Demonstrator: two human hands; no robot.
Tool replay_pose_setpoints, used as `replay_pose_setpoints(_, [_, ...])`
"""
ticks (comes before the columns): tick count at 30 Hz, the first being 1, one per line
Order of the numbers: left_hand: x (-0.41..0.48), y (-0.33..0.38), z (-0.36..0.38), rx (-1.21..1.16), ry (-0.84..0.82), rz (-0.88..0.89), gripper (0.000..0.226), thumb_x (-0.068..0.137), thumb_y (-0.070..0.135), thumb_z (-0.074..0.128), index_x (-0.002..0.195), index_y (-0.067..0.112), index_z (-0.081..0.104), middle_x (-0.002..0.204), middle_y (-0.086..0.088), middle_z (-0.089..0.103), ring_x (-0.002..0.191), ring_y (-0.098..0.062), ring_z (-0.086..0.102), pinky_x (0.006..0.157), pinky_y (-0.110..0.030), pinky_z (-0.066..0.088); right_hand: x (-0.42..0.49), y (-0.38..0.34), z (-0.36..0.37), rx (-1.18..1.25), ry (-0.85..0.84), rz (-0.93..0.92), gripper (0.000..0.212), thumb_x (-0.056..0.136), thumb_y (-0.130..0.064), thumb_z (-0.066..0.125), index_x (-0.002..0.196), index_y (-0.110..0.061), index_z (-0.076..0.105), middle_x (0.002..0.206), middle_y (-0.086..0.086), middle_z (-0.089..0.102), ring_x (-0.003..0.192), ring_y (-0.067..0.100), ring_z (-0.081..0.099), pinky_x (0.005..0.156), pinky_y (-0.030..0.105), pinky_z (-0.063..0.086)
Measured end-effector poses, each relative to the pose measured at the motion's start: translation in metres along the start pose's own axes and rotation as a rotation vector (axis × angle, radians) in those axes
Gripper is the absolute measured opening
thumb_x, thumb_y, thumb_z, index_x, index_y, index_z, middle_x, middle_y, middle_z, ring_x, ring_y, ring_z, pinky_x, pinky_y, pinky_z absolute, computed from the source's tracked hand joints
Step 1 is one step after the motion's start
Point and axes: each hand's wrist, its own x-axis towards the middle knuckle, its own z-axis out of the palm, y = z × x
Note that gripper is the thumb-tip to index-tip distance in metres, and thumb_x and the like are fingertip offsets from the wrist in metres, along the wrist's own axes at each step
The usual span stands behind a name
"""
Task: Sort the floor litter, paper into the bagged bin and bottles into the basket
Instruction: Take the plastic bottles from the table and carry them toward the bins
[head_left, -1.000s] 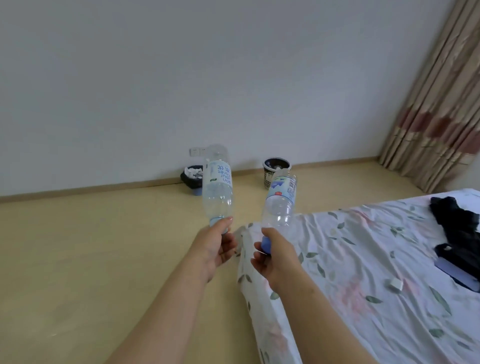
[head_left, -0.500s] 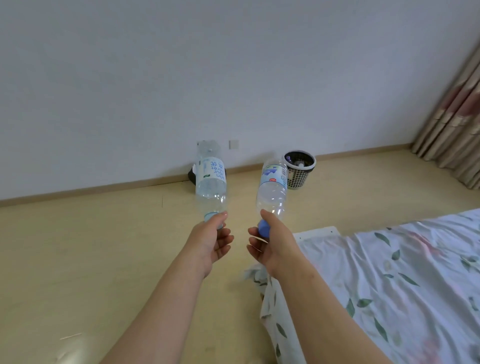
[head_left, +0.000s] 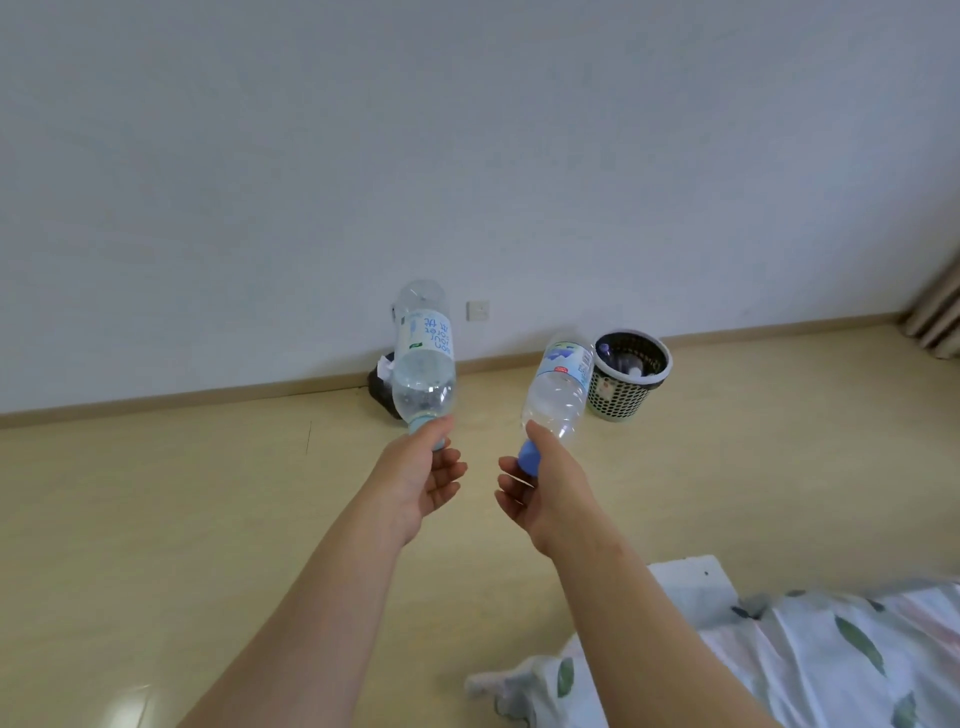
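Note:
My left hand (head_left: 421, 475) pinches the pale blue cap of a large clear plastic bottle (head_left: 423, 353), held upside down with its base pointing up. My right hand (head_left: 543, 491) grips a smaller clear bottle (head_left: 558, 395) by its blue cap end, tilted up and to the right. Ahead by the wall stands a black-and-white mesh basket (head_left: 649, 382) with bottles inside, just right of the smaller bottle. The black bagged bin (head_left: 382, 382), with white paper showing at its top, is mostly hidden behind the large bottle.
A bed with a white leaf-patterned sheet (head_left: 810, 660) fills the lower right, its corner hanging onto the light wooden floor (head_left: 156, 519). A white wall socket (head_left: 478, 310) sits low on the wall. A curtain edge (head_left: 940, 317) hangs at the far right.
I have moved forward and turned; the bed has slid down and right in view, and the basket and bin appear larger and closer. Both hands still hold their bottles.

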Motion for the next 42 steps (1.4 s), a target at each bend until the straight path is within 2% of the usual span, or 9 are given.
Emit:
replay_pose_setpoints(9, [0.176, 0.075, 0.07, 0.08, -0.116, -0.059, 0.021, 0.088, 0.033, 0.061, 0.082, 0.015, 0.053, 0.067, 0.0, 0.054, 0.063, -0.014, 0.057, 0.058, -0.026, 0.047, 0.157, -0.092, 0.049, 0.052, 0.116, 0.0, 0.02, 0.091, -0.031, 0.057, 0.083, -0.014, 0.05, 0.073, 0.005, 0.057, 0.058, 0.015, 0.049, 0.059, 0.028, 0.046])
replay_pose_setpoints(16, [0.31, 0.139, 0.151, 0.237, -0.197, -0.128, 0.02, 0.09, 0.032, 0.059, 0.083, 0.014, 0.052, 0.068, 0.0, 0.054, 0.063, -0.013, 0.056, 0.06, -0.025, 0.047, 0.266, -0.179, 0.076, 0.161, 0.195, 0.045, 0.017, 0.091, -0.028, 0.058, 0.085, -0.014, 0.051, 0.076, 0.006, 0.056, 0.06, 0.016, 0.05, 0.06, 0.028, 0.046])
replay_pose_setpoints(23, [0.399, 0.138, 0.278, 0.376, -0.337, -0.253, 0.023, 0.09, 0.033, 0.057, 0.078, 0.015, 0.05, 0.067, 0.001, 0.052, 0.062, -0.013, 0.055, 0.058, -0.025, 0.045, 0.354, -0.254, 0.016, 0.275, 0.361, 0.061, 0.017, 0.091, -0.028, 0.058, 0.085, -0.015, 0.05, 0.076, 0.006, 0.056, 0.06, 0.016, 0.05, 0.058, 0.027, 0.046])
replay_pose_setpoints(26, [0.438, 0.14, 0.346, 0.428, -0.379, -0.253, 0.023, 0.091, 0.033, 0.057, 0.077, 0.016, 0.05, 0.066, 0.001, 0.052, 0.062, -0.012, 0.055, 0.06, -0.025, 0.045, 0.403, -0.301, -0.018, 0.291, 0.39, 0.041, 0.018, 0.091, -0.029, 0.058, 0.084, -0.014, 0.051, 0.076, 0.005, 0.055, 0.059, 0.015, 0.05, 0.059, 0.027, 0.046])
replay_pose_setpoints(33, [0.508, 0.16, 0.476, 0.421, -0.374, -0.294, 0.025, 0.089, 0.036, 0.058, 0.077, 0.015, 0.051, 0.062, 0.001, 0.052, 0.056, -0.011, 0.055, 0.056, -0.024, 0.045, 0.486, -0.406, -0.078, 0.229, 0.446, 0.054, 0.018, 0.092, -0.029, 0.057, 0.082, -0.015, 0.05, 0.078, 0.004, 0.055, 0.062, 0.014, 0.05, 0.06, 0.026, 0.046])
replay_pose_setpoints(38, [0.569, 0.161, 0.533, 0.461, -0.348, -0.324, 0.025, 0.089, 0.037, 0.058, 0.08, 0.015, 0.052, 0.065, 0.0, 0.052, 0.061, -0.012, 0.055, 0.06, -0.024, 0.045, 0.546, -0.457, -0.099, 0.227, 0.435, 0.129, 0.018, 0.093, -0.029, 0.055, 0.081, -0.016, 0.051, 0.075, 0.004, 0.057, 0.063, 0.014, 0.05, 0.062, 0.027, 0.045])
replay_pose_setpoints(42, [0.629, 0.155, 0.568, 0.514, -0.32, -0.365, 0.024, 0.089, 0.038, 0.058, 0.085, 0.014, 0.054, 0.067, -0.001, 0.054, 0.063, -0.013, 0.056, 0.06, -0.025, 0.046, 0.604, -0.489, -0.116, 0.195, 0.49, 0.171, 0.021, 0.093, -0.029, 0.055, 0.079, -0.014, 0.05, 0.071, 0.004, 0.056, 0.062, 0.014, 0.05, 0.063, 0.026, 0.046])
